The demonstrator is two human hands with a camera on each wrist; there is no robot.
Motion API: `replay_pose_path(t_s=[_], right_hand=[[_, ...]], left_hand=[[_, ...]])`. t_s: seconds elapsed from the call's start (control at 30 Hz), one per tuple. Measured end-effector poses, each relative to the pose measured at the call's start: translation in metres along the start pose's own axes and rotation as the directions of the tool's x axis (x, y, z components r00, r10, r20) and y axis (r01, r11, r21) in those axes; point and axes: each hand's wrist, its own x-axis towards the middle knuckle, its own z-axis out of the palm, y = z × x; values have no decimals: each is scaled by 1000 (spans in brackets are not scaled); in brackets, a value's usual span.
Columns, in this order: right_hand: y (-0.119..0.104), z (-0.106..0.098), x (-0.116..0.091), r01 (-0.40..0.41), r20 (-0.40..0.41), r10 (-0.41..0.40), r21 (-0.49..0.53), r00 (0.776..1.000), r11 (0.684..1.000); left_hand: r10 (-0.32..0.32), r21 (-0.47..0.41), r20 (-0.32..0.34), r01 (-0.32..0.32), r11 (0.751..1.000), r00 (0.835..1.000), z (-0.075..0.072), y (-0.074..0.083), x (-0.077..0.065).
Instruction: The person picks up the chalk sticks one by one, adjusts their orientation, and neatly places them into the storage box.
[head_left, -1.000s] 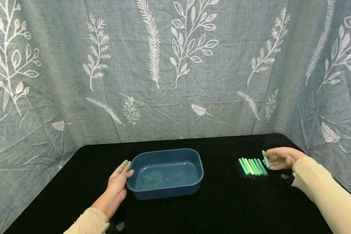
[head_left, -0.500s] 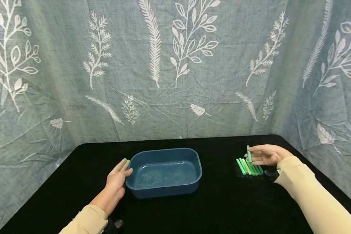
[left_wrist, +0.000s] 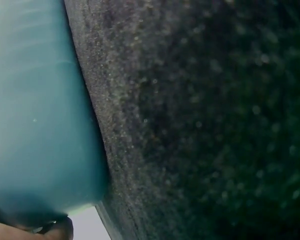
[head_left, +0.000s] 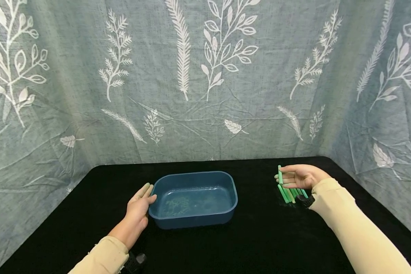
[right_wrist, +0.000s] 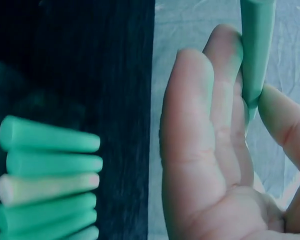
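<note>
In the head view my right hand pinches a green chalk stick near its fingertips, above the row of chalk. Seen from the right wrist, this chalk stands nearly upright between thumb and fingers. Several chalk sticks lie side by side on the black tabletop, mostly green with one pale yellow; the hand and wrist partly cover them. My left hand rests against the left side of a blue rectangular tub, fingers straight, thumb touching its rim. The tub's outer wall fills the left of the left wrist view.
Greenish marks show on the tub's floor. A black cloth-covered table bears everything. A grey-green curtain with white leaf prints hangs behind and along both sides.
The right hand has moved left and slightly away from me with the chalk stick, crossing above the row. The left hand stays at the tub.
</note>
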Motion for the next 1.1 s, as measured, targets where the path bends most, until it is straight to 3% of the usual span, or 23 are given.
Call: replay_pose_path(t_s=[0.5, 1.1], right_hand=[[-7, 42, 25, 30, 26, -32, 65, 999, 997], [-26, 98, 53, -33, 76, 25, 109, 997, 993]], left_hand=[[29, 25, 5, -29, 999, 1000, -2, 0, 1], [17, 6, -18, -17, 1000, 1000, -1, -2, -1]])
